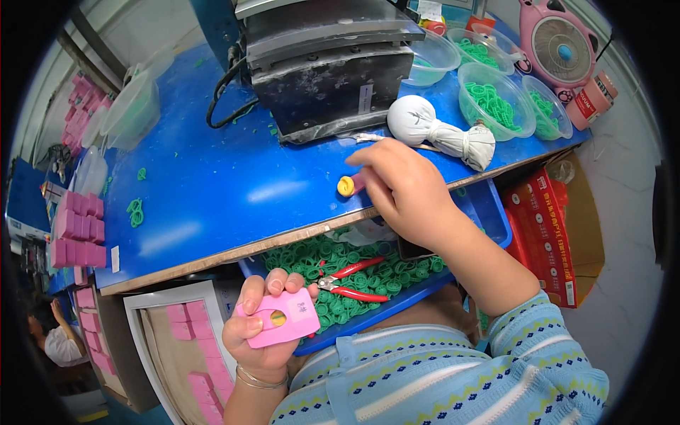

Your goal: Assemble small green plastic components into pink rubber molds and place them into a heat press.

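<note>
My left hand [263,322] is closed on a flat pink rubber mold [301,320], above the near side of the tray. A round hole in the mold shows yellow inside, and dark handwriting marks its face. Over the bench's front edge, my right hand [404,180] pinches a short pinkish cylinder with a yellow end [346,186]. Part of that piece is hidden behind the fingers. Red-handled pliers [354,291] lie open on a heap of green wax pieces [397,283], just right of the mold. A blue tray [340,329] under the bench edge contains the heap.
A dark metal machine [329,88] stands on the blue bench [177,184]. Near it lies a white cloth-wrapped bundle [443,131]. Plastic bowls [528,127] with green pieces and a pink fan [563,49] are at right. Pink molds [79,219] stack at left; a red box [542,241] sits lower right.
</note>
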Tool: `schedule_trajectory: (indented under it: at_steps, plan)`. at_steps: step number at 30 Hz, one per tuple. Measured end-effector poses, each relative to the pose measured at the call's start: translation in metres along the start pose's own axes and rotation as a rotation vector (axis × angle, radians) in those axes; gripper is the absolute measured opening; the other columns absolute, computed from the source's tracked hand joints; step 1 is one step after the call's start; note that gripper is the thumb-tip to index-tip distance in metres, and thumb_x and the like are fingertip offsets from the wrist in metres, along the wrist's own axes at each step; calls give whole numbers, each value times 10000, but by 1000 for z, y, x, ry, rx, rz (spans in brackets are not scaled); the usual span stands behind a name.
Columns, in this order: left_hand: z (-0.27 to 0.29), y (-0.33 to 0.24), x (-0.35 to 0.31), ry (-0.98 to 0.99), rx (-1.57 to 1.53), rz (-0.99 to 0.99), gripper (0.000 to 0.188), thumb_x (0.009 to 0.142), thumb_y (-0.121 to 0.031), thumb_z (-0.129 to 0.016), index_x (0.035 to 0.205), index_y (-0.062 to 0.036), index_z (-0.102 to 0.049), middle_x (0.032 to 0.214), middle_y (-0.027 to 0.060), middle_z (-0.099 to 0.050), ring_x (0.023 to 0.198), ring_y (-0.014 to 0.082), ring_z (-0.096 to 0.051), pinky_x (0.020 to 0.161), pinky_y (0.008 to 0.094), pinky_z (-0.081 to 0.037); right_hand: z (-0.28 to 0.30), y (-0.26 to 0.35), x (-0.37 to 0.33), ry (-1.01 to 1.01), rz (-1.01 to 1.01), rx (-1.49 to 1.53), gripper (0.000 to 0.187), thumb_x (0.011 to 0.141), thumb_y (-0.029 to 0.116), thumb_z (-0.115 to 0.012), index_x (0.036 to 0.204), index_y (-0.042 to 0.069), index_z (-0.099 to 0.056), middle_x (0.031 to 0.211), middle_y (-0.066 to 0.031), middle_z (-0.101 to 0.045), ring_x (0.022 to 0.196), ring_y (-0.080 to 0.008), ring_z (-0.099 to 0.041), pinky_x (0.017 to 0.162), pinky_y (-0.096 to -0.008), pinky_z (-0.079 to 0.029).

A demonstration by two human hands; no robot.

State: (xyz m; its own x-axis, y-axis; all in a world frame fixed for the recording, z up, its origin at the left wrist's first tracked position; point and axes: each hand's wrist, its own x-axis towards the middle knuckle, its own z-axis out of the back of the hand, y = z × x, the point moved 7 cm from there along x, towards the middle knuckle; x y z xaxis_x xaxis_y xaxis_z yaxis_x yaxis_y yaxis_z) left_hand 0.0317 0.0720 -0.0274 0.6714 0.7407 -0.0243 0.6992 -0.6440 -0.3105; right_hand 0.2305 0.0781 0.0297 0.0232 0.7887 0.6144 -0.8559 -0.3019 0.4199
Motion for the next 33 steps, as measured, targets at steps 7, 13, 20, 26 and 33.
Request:
schedule_trajectory:
  at_steps: [7,13,20,26,33]
  plan:
    - [2,0,3,28,69,8,165,613,-44,-562,698,-157,-477,936,52,-501,1016,225,-451,1024,464,-311,-2,-2,5,130,63,91,182,689,113,-700,854,54,-651,795,-62,-566,754,-247,-525,666,-348,-417]
    - [2,3,5,26,94,8,143,638,-82,-568,738,-151,-492,975,74,-524,1050,252,-453,1029,481,-291,-6,-8,-1,170,-28,77,250,671,160,-722,890,68,-645,841,-58,-561,817,-248,-510,727,-361,-393]
    - [4,4,3,-65,80,-34,198,692,-191,-567,863,-91,-561,1220,163,-514,1282,313,-327,1069,444,-235,7,53,-33,16,332,346,482,679,466,-692,956,81,-604,939,-73,-560,785,-228,-531,676,-342,-389]
    - [-7,11,2,-6,241,-42,602,840,-447,-468,1278,-37,-424,1359,220,-354,1321,361,-230,1086,491,-170,-16,87,-48,141,388,420,323,846,248,-553,1100,49,-545,1093,-120,-553,940,-245,-551,823,-355,-422]
    - [-23,-2,-5,-34,1148,-119,867,582,-370,-825,1267,-38,-411,1389,203,-292,1287,286,-305,1027,406,-289,-71,63,-86,595,-769,1806,311,921,196,-480,1172,38,-388,1163,-107,-513,1042,-153,-499,868,-332,-422]
